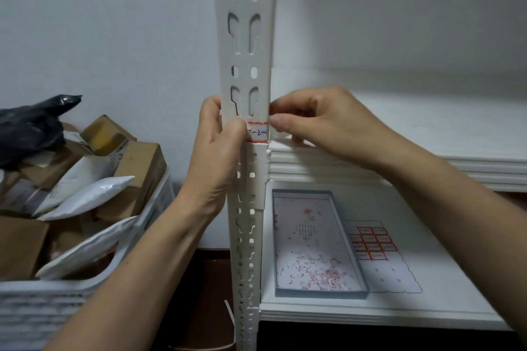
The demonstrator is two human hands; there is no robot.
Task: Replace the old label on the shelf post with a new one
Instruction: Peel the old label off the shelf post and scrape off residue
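Label [258,131], red-edged with blue writing, lies across the front of the post [245,65], just below a pair of keyhole slots. Our left hand [216,148] curls round the post's nine o'clock edge, its thumb pressed on the label's left end. Our right hand [319,125], fingers curled, pinches the label's right end between thumb and forefinger at the post's three o'clock corner. At five o'clock from the label, on the lower shelf [445,288], a tray [349,239] of paper scraps lies just beside a sheet [373,245] of red-edged labels. At eight o'clock a basket [57,308] holds parcels.
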